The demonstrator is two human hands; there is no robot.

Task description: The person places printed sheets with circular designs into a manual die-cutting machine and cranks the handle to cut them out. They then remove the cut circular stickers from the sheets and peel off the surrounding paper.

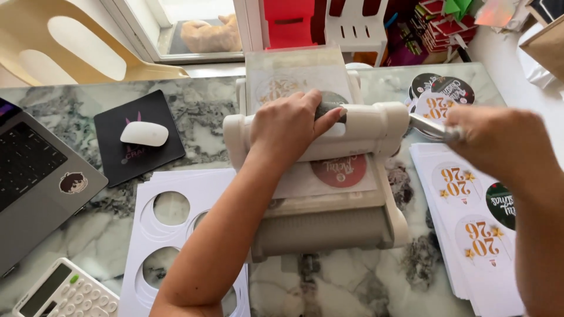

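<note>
Left hand (291,123) clamped the cream plastic die-cutting machine (320,176) at frame centre. Right hand (499,141) gripped its metal crank handle (432,128). Machine looked heavy, rigid; best held by its top bar.

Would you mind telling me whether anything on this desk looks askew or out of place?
Nothing looks damaged or spilled. The left hand steadies the white die-cutting machine, and the right hand grips its crank. The cut-out sheets lie slightly fanned, not squared.

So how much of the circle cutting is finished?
Done: the white sheets have round holes, and cut round stickers sit stacked. In hand: the left hand steadies the white cutting machine, the right hand is on its crank, a red circle print inside. Left: a pile of uncut printed sheets.
</note>
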